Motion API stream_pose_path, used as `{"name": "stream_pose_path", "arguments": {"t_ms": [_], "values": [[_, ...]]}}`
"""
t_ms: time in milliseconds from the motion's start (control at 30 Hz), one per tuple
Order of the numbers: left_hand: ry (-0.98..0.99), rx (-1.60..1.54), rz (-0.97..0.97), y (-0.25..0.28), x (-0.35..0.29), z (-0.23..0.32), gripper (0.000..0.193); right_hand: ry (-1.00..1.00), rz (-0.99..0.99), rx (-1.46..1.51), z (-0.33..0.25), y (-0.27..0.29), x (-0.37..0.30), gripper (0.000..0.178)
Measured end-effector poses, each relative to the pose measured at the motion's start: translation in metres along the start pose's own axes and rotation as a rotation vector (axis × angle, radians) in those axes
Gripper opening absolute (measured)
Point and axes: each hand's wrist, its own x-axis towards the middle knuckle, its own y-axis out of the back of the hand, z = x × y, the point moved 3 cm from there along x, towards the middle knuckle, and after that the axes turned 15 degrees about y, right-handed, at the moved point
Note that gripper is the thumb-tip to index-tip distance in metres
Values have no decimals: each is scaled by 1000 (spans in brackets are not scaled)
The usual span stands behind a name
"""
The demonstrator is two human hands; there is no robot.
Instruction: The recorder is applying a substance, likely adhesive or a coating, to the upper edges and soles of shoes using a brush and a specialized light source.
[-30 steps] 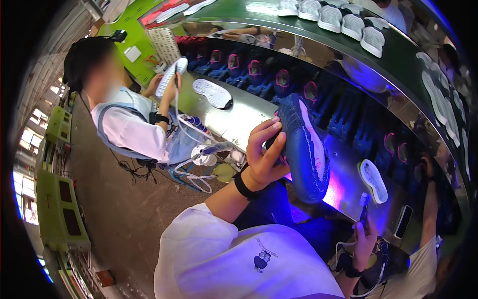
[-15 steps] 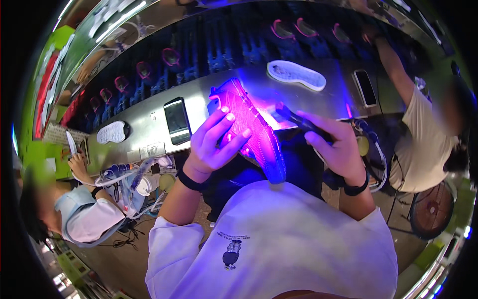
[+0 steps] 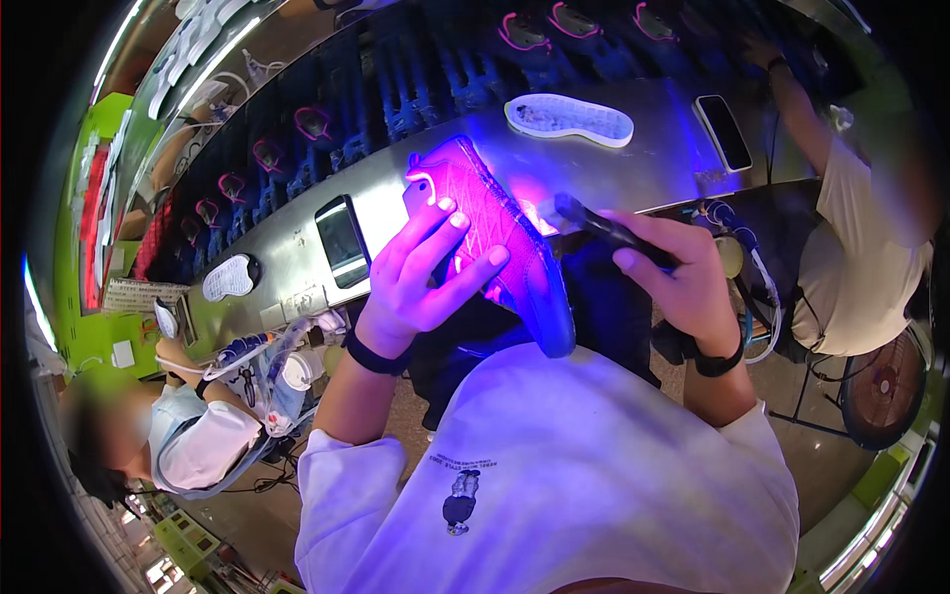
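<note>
A shoe upper [image 3: 524,282], lit pink and blue by a violet glow, is held at a slant in front of me, toe toward my shirt. My left hand [image 3: 411,277] grips its near-left side, fingers spread over the lit surface and thumb lower down. In my right hand [image 3: 683,277] is a dark-handled brush [image 3: 623,233]. Its head points left, close to the shoe's right edge; whether the bristles touch it I cannot tell. Beyond the shoe, a white shoe sole [image 3: 569,121] lies on the metal bench [image 3: 653,148].
A phone [image 3: 723,133] lies at the bench's right, a dark phone-like slab [image 3: 341,243] left of the shoe. Another sole [image 3: 230,278] sits farther left. Dark shoes with pink trim [image 3: 524,35] line the rack behind. Co-workers sit on both sides; a round fan [image 3: 884,401] stands right.
The view has turned a little, shifting the bench things. The brush's head has tilted, showing more of its bristle end, still near the shoe's right edge. My left hand keeps its grip.
</note>
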Motion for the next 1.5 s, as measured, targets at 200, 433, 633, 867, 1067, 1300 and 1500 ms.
{"name": "stream_pose_path", "arguments": {"t_ms": [200,433,633,867,1067,1300,1500], "values": [[42,11,-26,-2,1,-1,52,15,-92,67,10,1,-5,40],[127,-6,-50,-1,-2,-9,51,17,-143,107,16,-6,-28,40],[634,-414,-139,-14,-7,-18,76,-253,-10,270,34,-7,-30,46],[1217,-1543,-329,-25,-24,-26,66,-152,4,164,24,-11,3,48],[1232,-1849,-466,-29,-22,-19,52,112,-60,-151,25,-26,56,49],[1286,-1698,-346,-27,-5,-29,51,265,-74,-203,27,-45,44,47],[1435,-1397,-263,-37,-12,-73,40,-54,-239,79,65,-43,-20,47]]}}
